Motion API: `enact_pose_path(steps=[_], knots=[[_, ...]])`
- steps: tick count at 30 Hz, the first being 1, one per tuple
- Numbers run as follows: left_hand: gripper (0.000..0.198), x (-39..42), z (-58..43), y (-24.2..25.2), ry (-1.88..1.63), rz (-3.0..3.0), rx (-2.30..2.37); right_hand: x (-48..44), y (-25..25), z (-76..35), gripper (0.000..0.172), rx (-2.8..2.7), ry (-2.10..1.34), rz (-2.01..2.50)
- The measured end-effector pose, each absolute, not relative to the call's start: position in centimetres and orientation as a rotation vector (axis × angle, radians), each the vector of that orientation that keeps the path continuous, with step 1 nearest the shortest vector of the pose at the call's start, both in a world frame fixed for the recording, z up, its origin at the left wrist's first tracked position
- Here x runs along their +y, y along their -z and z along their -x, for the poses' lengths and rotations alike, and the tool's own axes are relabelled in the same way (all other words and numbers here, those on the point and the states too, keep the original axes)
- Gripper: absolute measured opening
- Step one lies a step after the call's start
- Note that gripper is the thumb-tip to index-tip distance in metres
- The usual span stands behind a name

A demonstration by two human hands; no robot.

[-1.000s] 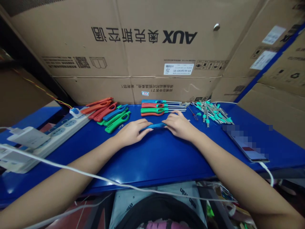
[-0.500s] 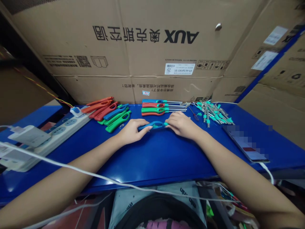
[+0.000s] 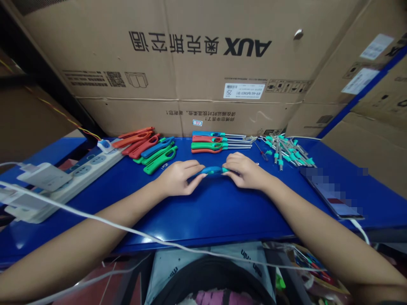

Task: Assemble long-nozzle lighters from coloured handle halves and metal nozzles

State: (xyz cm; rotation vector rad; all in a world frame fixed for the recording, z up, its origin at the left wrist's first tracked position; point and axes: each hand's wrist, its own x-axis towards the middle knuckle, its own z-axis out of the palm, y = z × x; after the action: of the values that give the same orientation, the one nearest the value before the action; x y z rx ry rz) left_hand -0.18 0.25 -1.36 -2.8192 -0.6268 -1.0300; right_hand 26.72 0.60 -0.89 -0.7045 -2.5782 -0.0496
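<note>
Between my two hands, over the middle of the blue table, is a blue long-necked lighter (image 3: 213, 170). My left hand (image 3: 181, 178) is closed around its handle, with thumb and fingers near the trigger opening. My right hand (image 3: 243, 170) grips the lighter's neck end by the teal collar (image 3: 225, 170). Its fingers hide most of the metal tube, whose tip shows just beyond them. Behind my hands lies a row of lighters with metal tubes (image 3: 206, 145). Loose red, blue and green handles (image 3: 160, 159) lie beyond my left hand. Metal tubes with teal collars (image 3: 282, 152) are heaped beyond my right.
A white power strip (image 3: 81, 171) with plugged-in chargers sits at the left. A phone (image 3: 332, 195) on a cable lies at the right. A white cable (image 3: 152, 242) crosses in front of my forearms. A large cardboard box (image 3: 190, 84) walls off the back.
Both hands have come slightly closer to me with the lighter. The lighter has turned, so its trigger opening shows less. The head view has shifted a little.
</note>
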Motion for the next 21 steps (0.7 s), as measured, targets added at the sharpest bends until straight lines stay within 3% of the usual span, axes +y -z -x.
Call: enact_pose_path(steps=[13,17,21], knots=[[0.023,0.2,0.7,1.2,0.867,2.729,-0.486,0.1,0.7,-26.4,0.018,-2.563,-0.408,0.686],[0.027,0.3,0.2,1.3,0.814,2.816,-0.613,0.6,0.7,-26.6,0.016,-2.59,-0.413,0.783],[0.035,0.2,-1.0,1.3,0.599,2.97,-0.852,1.4,0.1,-27.4,0.014,-2.665,-0.209,0.964]])
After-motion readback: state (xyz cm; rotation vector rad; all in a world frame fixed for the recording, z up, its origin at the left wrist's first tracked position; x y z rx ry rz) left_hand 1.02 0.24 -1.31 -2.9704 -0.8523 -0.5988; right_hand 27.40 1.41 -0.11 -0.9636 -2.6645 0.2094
